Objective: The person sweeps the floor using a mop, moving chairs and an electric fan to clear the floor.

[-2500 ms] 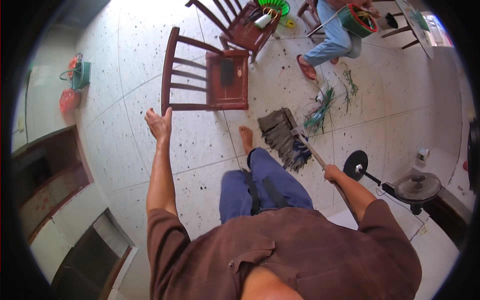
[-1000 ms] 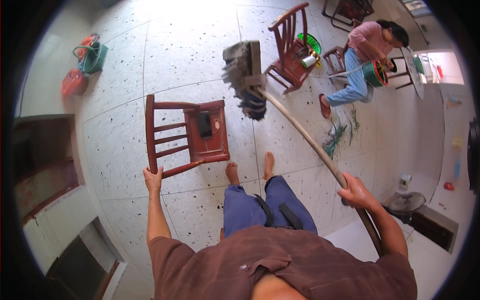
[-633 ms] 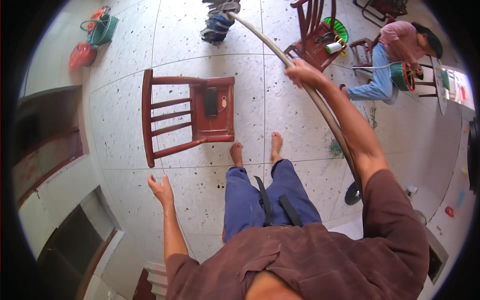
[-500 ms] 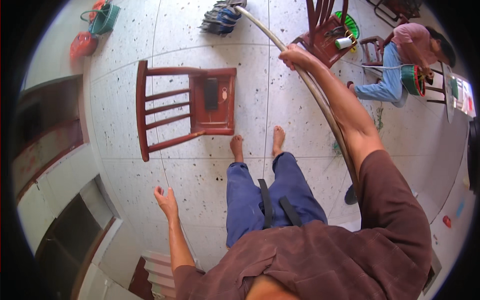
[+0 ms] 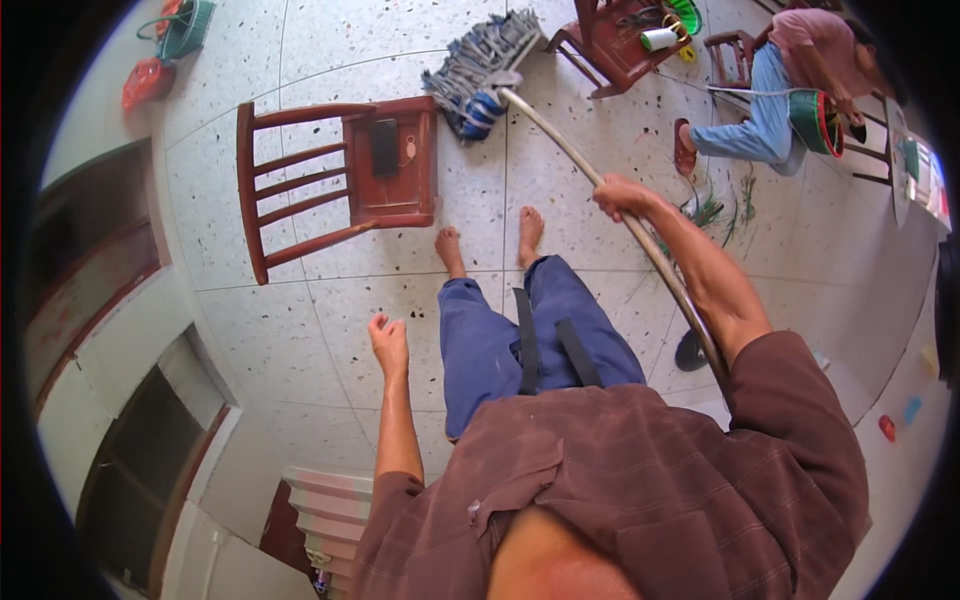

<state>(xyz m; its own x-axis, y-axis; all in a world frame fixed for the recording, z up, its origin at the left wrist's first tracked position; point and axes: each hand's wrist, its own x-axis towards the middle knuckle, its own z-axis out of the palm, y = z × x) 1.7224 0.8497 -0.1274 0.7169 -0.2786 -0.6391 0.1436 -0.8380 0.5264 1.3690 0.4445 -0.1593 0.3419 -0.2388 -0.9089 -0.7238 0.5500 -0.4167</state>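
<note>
My right hand (image 5: 622, 197) is wrapped round the long pale handle of a mop (image 5: 560, 137). From my right side the handle slants forward to the grey and blue strip mop head (image 5: 484, 70), which lies on the speckled floor (image 5: 330, 345) beyond my bare feet. My left hand (image 5: 389, 343) hangs free at my left side, its fingers apart and slightly curled, touching nothing. Ahead of it is a reddish-brown wooden chair (image 5: 392, 208) with a dark phone (image 5: 384, 148) and a small pale looped item (image 5: 408, 150) on its seat.
At the far right, a person (image 5: 800, 50) sits working on a green basket (image 5: 815, 122). Another wooden chair (image 5: 615, 60) holds a white roll (image 5: 658, 39). Green strands (image 5: 708, 212) lie on the floor. Far left are a red bag (image 5: 148, 82) and a green basket (image 5: 188, 35); cabinets (image 5: 140, 470) line the left.
The mop head has come nearer and a little right. My right hand has moved down and right with the handle; my left hand has moved up and right. The view has shifted.
</note>
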